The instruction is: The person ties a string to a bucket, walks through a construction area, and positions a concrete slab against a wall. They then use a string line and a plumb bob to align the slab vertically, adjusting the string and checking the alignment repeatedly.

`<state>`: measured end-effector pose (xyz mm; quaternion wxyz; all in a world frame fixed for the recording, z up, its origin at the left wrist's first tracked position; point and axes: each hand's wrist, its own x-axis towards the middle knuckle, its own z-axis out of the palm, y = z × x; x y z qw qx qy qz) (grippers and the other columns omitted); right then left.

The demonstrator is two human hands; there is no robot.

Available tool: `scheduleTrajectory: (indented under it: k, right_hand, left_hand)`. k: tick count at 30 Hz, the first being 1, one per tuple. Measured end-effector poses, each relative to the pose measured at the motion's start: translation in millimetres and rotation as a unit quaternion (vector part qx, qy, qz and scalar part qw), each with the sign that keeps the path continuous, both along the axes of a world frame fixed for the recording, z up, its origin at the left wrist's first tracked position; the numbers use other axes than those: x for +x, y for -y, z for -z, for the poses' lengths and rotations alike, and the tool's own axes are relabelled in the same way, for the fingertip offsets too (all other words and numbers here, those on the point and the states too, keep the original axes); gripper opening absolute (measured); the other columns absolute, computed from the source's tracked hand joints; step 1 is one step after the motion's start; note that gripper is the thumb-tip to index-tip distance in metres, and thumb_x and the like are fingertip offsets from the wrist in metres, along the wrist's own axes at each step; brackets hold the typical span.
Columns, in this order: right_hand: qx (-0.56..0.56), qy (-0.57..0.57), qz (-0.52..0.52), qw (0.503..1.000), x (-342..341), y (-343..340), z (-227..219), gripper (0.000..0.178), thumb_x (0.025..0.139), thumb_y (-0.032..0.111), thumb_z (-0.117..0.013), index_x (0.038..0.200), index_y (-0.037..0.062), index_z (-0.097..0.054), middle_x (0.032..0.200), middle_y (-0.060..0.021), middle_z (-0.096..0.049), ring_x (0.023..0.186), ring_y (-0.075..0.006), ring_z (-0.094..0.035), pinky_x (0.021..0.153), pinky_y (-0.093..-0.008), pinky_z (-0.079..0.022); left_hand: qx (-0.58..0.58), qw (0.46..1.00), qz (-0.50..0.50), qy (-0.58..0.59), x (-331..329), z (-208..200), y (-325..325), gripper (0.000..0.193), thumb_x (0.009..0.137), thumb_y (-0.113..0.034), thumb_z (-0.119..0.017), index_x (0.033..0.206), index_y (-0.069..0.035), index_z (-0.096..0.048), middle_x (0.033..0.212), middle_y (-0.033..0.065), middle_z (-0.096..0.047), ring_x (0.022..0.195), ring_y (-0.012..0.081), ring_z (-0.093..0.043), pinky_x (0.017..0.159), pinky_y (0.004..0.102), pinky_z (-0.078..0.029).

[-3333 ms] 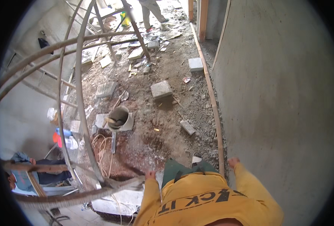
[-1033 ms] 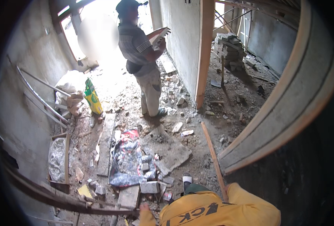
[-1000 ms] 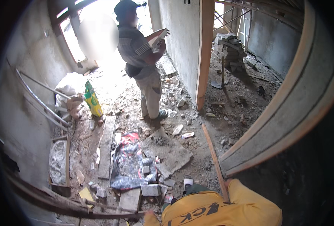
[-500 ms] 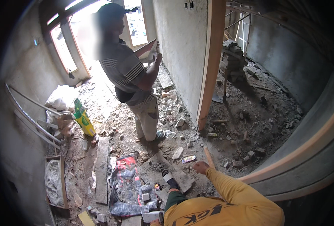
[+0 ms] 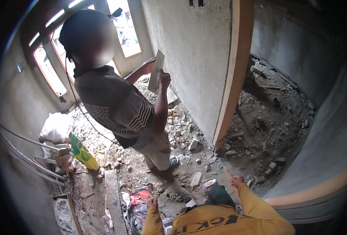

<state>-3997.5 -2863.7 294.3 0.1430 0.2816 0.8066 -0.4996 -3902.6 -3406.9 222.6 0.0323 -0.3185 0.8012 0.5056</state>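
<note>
My left hand (image 5: 152,203), in a yellow sleeve, hangs low over a red-and-black bag (image 5: 139,201) on the rubble floor, fingers curled, with nothing visible in it. My right hand (image 5: 236,182) is raised over the rubble near the wooden door frame (image 5: 233,82). It is closed on a thin wooden strip (image 5: 228,174), of which only a short end shows. A co-worker (image 5: 118,105) in a striped shirt stands in front of me and holds a flat pale board (image 5: 156,71) against the grey plastered wall (image 5: 193,58).
Broken bricks and rubble (image 5: 189,145) cover the floor. A plank (image 5: 112,196) lies at lower left beside a green-yellow bag (image 5: 81,150), white sacks (image 5: 56,127) and leaning metal bars (image 5: 24,156). A window (image 5: 122,27) is behind the co-worker, and a curved grey edge (image 5: 322,164) is on the right.
The view has closed in on the co-worker and tilted up. Both my hands have come into sight. The co-worker still holds the flat board at the wall.
</note>
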Motion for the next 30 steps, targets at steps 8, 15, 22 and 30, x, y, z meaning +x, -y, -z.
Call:
scheduleTrajectory:
  k: [8, 15, 22, 30]
  right_hand:
    - [-0.055, 0.039, -0.019, 0.998, -73, 56, 3, 0.023, 0.084, 0.023, -0.062, 0.08, 0.0, -0.065, 0.071, -0.0058, -0.065, 0.057, -0.0123, -0.061, 0.058, -0.0276, -0.051]
    - [-0.126, -0.102, -0.114, 0.98, -268, 93, -5, 0.026, 0.088, 0.024, -0.062, 0.079, 0.0001, -0.064, 0.073, -0.0038, -0.064, 0.062, -0.0103, -0.061, 0.062, -0.0259, -0.051]
    - [-0.161, -0.164, -0.201, 0.952, -435, 131, -98, 0.033, 0.09, 0.034, -0.06, 0.088, 0.0015, -0.065, 0.074, -0.0034, -0.064, 0.07, -0.0099, -0.061, 0.065, -0.0268, -0.049]
    - [-0.216, -0.187, -0.228, 0.931, -551, 143, -156, 0.03, 0.094, 0.029, -0.057, 0.097, -0.0005, -0.064, 0.082, -0.0037, -0.064, 0.074, -0.0113, -0.062, 0.069, -0.0266, -0.052]
  left_hand:
    - [-0.025, 0.991, 0.01, -0.134, -115, -67, -19, 0.027, 0.09, -0.021, -0.058, 0.107, -0.001, -0.064, 0.1, 0.0134, -0.068, 0.089, 0.0234, -0.064, 0.08, 0.0332, -0.051]
    - [-0.232, 0.948, 0.159, -0.149, -191, -95, -54, 0.012, 0.087, -0.017, -0.059, 0.093, -0.008, -0.064, 0.093, 0.0129, -0.066, 0.091, 0.0291, -0.064, 0.075, 0.0392, -0.051]
    - [-0.093, 0.968, 0.041, -0.229, -286, -161, -116, 0.025, 0.085, -0.02, -0.066, 0.101, -0.001, -0.066, 0.095, 0.0166, -0.067, 0.088, 0.0295, -0.065, 0.078, 0.0385, -0.052]
    - [-0.126, 0.962, -0.053, -0.238, -366, -177, -126, 0.035, 0.082, -0.019, -0.069, 0.112, -0.002, -0.062, 0.103, 0.0118, -0.064, 0.086, 0.0206, -0.063, 0.072, 0.0339, -0.051]
